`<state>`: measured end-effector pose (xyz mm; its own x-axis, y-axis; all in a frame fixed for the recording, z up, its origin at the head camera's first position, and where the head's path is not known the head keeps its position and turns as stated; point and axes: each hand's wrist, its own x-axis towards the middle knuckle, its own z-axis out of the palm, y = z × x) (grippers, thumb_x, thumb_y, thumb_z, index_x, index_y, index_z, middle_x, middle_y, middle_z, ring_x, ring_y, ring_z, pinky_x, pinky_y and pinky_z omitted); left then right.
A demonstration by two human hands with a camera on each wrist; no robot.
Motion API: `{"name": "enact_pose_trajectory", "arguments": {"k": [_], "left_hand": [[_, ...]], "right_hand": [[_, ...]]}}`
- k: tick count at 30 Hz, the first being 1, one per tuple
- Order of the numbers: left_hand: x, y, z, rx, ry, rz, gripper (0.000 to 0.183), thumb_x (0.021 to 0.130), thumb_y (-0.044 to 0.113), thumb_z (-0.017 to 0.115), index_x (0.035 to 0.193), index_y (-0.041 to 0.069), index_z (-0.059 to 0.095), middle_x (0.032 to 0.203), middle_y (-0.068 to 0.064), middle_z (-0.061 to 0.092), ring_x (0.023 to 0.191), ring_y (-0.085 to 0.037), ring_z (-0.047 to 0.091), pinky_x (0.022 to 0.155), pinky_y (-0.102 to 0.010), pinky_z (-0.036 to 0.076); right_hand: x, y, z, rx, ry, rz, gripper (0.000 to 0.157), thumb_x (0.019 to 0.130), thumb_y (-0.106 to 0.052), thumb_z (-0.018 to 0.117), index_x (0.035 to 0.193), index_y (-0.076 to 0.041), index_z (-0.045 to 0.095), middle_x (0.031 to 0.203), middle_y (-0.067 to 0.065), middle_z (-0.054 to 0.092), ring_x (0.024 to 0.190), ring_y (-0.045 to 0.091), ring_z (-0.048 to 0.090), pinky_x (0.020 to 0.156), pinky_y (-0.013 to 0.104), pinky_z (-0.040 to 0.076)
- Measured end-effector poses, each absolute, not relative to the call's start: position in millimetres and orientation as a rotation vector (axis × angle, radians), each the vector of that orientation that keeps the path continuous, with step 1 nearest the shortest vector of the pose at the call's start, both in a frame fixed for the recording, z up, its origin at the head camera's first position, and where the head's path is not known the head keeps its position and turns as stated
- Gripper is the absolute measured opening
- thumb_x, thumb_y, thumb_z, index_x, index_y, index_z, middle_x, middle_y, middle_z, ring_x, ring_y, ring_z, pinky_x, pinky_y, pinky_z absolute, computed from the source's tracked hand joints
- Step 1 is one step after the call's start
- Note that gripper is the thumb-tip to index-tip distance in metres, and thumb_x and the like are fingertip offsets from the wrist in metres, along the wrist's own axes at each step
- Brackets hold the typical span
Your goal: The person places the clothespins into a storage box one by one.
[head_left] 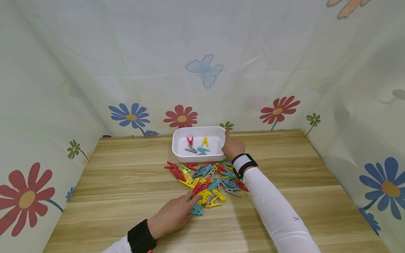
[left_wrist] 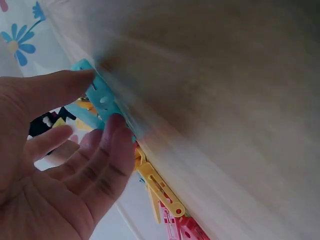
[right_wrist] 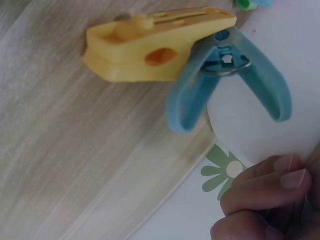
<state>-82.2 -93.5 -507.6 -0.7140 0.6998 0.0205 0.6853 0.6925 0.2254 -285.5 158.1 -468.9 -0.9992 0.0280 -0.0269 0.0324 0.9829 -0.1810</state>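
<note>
My left hand is low at the near side of a pile of clothespins. Its thumb and fingertips pinch a teal clothespin, also visible under the fingers in the head view. At the back, my right hand grips the right rim of a white plastic tray; its fingers are curled against the tray's end. Inside lie a red clothespin, a yellow one, a grey one and teal ones.
The pile of red, yellow, teal, grey and green clothespins lies on the wooden table just in front of the tray. A yellow clothespin and a blue one are close to the right wrist. Flowered cloth encloses the table's back and sides.
</note>
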Motion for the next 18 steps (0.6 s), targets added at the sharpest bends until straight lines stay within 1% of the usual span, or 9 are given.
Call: {"name": "enact_pose_trajectory", "arguments": {"k": [2,5,10,13,18], "left_hand": [[-83,-94,-509,1.169,2.835,0.318,0.047,0.089,0.028,0.072,0.133,0.020,0.055,0.120,0.000,0.056,0.099,-0.009,0.063,0.077,-0.028,0.055],[-85,-95,-509,1.203,2.863,0.259,0.031,0.091,0.027,0.070,0.121,0.021,0.062,0.115,0.001,0.059,0.097,-0.009,0.063,0.074,-0.027,0.054],[-89,-97,-502,1.192,2.883,0.276,0.016,0.092,0.023,0.069,0.107,0.019,0.068,0.099,0.005,0.061,0.080,-0.004,0.058,0.064,-0.023,0.048],[-93,-99,-494,1.160,2.889,0.323,0.014,0.091,0.021,0.070,0.105,0.017,0.070,0.096,0.005,0.062,0.078,-0.003,0.056,0.064,-0.022,0.048],[-104,-104,-475,1.167,2.966,0.347,0.013,0.092,0.018,0.069,0.104,0.015,0.071,0.097,0.003,0.068,0.081,-0.007,0.062,0.068,-0.025,0.053]], "right_hand": [[-285,158,-469,0.047,3.109,-0.280,0.072,0.089,-0.019,0.059,0.155,-0.012,0.029,0.062,0.007,0.055,0.051,0.020,0.046,0.045,0.032,0.034],[-286,157,-470,0.042,3.115,-0.281,0.072,0.089,-0.019,0.058,0.155,-0.012,0.029,0.062,0.007,0.055,0.051,0.020,0.046,0.045,0.032,0.034],[-288,157,-472,0.038,3.131,-0.290,0.073,0.088,-0.018,0.059,0.155,-0.012,0.030,0.064,0.008,0.057,0.052,0.021,0.048,0.045,0.033,0.034],[-289,158,-474,0.037,3.126,-0.291,0.073,0.088,-0.018,0.059,0.154,-0.011,0.030,0.066,0.009,0.059,0.053,0.022,0.050,0.045,0.033,0.036],[-293,160,-476,0.041,3.108,-0.288,0.073,0.088,-0.018,0.058,0.155,-0.012,0.029,0.067,0.010,0.061,0.054,0.023,0.051,0.045,0.035,0.037]]}}
